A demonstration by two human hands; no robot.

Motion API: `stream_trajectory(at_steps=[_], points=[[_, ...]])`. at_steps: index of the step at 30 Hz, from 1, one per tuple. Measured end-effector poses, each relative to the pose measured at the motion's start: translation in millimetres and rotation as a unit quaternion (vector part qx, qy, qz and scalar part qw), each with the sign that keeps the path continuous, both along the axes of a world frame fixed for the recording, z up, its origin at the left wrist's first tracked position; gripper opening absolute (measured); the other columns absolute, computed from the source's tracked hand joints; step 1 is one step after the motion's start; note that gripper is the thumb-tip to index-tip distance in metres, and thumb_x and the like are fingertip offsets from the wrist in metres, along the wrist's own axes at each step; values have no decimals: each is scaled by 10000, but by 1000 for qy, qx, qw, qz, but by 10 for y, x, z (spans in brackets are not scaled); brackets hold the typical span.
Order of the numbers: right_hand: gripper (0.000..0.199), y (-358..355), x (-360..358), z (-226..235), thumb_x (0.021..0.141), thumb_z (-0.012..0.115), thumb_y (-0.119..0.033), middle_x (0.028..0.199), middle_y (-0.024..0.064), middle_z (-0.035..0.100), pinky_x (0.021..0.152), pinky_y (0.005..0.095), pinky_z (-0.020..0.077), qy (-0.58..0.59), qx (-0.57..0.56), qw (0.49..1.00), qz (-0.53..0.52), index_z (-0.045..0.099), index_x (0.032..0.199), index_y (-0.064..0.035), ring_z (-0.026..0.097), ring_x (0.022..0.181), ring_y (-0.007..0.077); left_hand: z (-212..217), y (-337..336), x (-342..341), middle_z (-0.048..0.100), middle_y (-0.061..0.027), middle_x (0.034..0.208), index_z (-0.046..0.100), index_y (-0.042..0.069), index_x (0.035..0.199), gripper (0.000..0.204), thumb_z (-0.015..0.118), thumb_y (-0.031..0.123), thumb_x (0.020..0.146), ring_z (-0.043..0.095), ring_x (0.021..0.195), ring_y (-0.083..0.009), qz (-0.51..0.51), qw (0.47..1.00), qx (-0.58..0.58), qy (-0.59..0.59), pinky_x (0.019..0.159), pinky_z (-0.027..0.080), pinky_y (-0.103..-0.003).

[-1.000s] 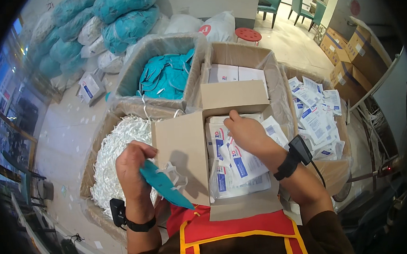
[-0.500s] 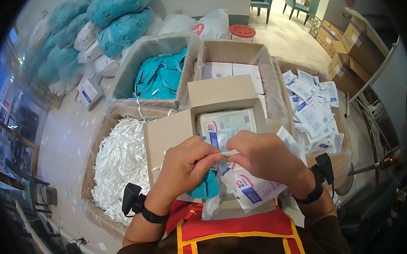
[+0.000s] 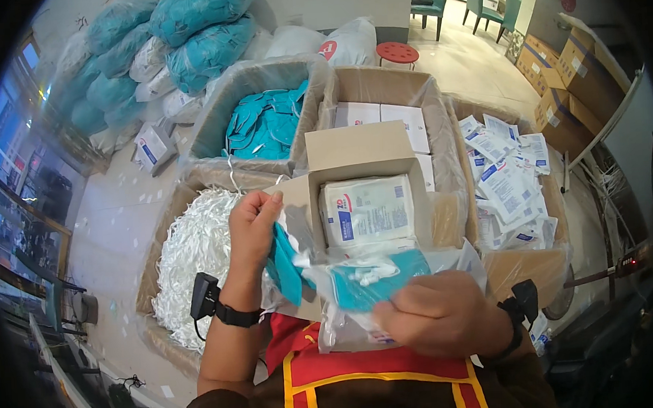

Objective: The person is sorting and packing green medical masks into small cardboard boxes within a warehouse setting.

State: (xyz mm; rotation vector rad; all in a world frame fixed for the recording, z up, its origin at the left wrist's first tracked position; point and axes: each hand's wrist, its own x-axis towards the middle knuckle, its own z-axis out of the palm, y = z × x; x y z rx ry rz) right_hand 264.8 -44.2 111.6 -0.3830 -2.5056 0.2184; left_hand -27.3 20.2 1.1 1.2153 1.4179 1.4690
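Observation:
My left hand (image 3: 253,221) is raised at the left side of the open cardboard box (image 3: 356,139), its fingers closed in a pinch. Below those fingers hangs a flat teal fabric piece (image 3: 287,269) with a white edge. Near my apron lies a clear plastic bag (image 3: 348,328); in or on it is another teal piece (image 3: 353,284) topped by a small bundle of white cord (image 3: 374,273). My right hand (image 3: 435,309) is over the right end of this teal piece, its fingers smeared by motion. Inside the box, printed white packets (image 3: 371,210) lie flat.
A carton of white strips (image 3: 193,263) stands at left, and a lined carton of teal pieces (image 3: 267,126) behind it. White boxes (image 3: 403,119) fill another carton. Loose packets (image 3: 509,172) heap at right. Full teal bags (image 3: 204,55) pile at far left; a red stool (image 3: 397,52) stands behind.
My hands were together, pinching a white strip over the box front. Now they are apart: the left has moved up and left with a teal piece, the right down over the bag.

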Motion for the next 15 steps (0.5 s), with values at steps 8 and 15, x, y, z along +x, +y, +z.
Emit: stream_trajectory(at_steps=[8,15], points=[[126,214,158,-107,752,687,-84,687,55,498,470,318,443,80,-58,989,-110,618,856,-64,566,576,203,489,-335,248,637,-72,828,666,85,1002,267,732,124,746,624,768,-275,53,929,74,358,660,489,-327],[147,257,-37,-159,723,683,-44,692,55,480,497,335,450,51,-70,992,-96,580,819,-85,564,578,234,864,-707,517,655,-99,904,624,94,1112,347,725,151,784,644,809,-285,-307,896,86,310,672,505,-347]])
